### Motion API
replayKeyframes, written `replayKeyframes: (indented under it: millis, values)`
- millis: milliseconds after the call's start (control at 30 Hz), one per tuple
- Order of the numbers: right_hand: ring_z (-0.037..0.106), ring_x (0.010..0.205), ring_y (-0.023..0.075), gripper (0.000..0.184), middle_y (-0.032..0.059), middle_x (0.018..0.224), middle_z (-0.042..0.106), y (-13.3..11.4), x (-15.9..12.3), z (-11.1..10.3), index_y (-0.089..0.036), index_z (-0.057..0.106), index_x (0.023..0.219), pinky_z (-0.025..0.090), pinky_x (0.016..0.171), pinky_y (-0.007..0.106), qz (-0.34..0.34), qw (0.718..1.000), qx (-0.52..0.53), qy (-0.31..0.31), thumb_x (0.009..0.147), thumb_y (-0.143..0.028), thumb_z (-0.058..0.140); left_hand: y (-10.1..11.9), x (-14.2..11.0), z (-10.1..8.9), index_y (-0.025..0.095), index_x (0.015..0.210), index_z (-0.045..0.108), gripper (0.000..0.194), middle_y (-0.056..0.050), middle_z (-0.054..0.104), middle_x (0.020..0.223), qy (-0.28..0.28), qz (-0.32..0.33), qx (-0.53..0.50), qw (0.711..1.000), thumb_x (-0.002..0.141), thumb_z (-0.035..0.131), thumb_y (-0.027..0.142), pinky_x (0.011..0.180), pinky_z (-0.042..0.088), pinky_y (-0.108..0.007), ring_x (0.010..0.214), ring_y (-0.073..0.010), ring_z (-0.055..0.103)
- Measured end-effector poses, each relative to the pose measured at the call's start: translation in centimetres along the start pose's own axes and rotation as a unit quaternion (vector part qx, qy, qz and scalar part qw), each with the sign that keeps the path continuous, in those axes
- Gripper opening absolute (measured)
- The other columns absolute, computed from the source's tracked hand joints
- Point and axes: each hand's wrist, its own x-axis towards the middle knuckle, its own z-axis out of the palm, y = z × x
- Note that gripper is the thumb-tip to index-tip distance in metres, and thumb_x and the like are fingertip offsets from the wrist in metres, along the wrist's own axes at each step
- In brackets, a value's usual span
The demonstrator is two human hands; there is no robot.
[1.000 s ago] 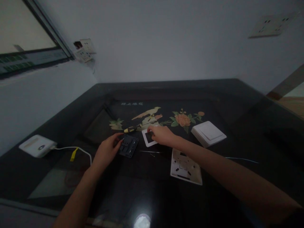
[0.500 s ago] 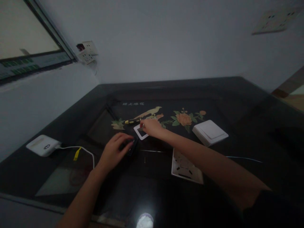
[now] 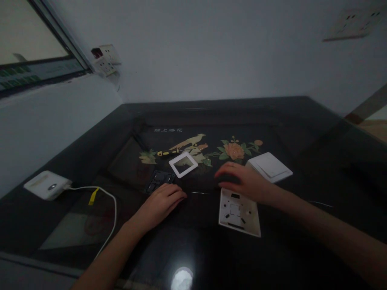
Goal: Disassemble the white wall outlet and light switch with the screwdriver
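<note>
My left hand (image 3: pixel 165 202) rests low over the dark tabletop, its fingers bent down and held together. Its fingertips hide whatever is under them. Just behind it lies a black plastic mounting plate (image 3: pixel 159 178). My right hand (image 3: pixel 242 180) is open, thumb and fingers apart with nothing between them. It hovers at the far edge of a white square back box (image 3: pixel 238 213), whose open, slotted inside faces up. A white square frame (image 3: pixel 172 164) lies flat between the hands, farther back. Beside it is a yellow-and-black screwdriver (image 3: pixel 165 153).
A white wall switch (image 3: pixel 270 166) sits right of my right hand. At the left, a white device (image 3: pixel 47 185) trails a white cable (image 3: pixel 115 209) with a yellow tag (image 3: pixel 93 196). The black glossy table (image 3: pixel 211 249) meets a wall behind.
My right hand has left the white frame and moved right to the back box. My left hand has moved right and nearer, uncovering the black plate; the small screw on the table no longer shows.
</note>
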Motion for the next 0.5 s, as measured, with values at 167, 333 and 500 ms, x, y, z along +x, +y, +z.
replayKeyframes:
  millis: [167,333,500]
  values:
    - [0.039,0.139,0.0330,0.078,0.0104,0.155,0.036,0.8,-8.0,1.6,-0.034,0.048,0.142,0.037,0.111,0.053,0.065,0.994,0.059,-0.057,0.071,-0.042,0.080,-0.6,0.9,0.4,0.020,0.105,0.066,0.025,-0.008,0.070,0.103,0.018,-0.036,0.027,0.999,0.097,0.043,0.015,0.082,0.050,-0.035,0.093,-0.0215,0.064]
    - [0.031,0.144,0.0327,0.074,0.0155,0.156,0.034,-0.7,-7.2,3.1,-0.021,0.046,0.145,0.033,0.115,0.053,0.053,0.996,-0.035,-0.055,0.076,-0.029,0.073,-1.6,1.7,0.7,0.020,0.104,0.066,0.027,-0.008,0.071,0.102,0.043,-0.070,0.052,0.995,0.095,0.042,0.014,0.083,0.049,-0.040,0.094,-0.0244,0.065]
    - [0.037,0.139,0.0379,0.067,0.0218,0.153,0.039,-2.3,-2.0,4.2,-0.014,0.050,0.141,0.039,0.109,0.055,0.015,0.992,-0.127,-0.012,0.081,-0.035,0.070,-2.1,1.5,1.1,0.021,0.105,0.066,0.029,-0.008,0.071,0.102,0.066,-0.090,0.077,0.991,0.094,0.041,0.013,0.094,0.046,-0.047,0.097,-0.0253,0.065]
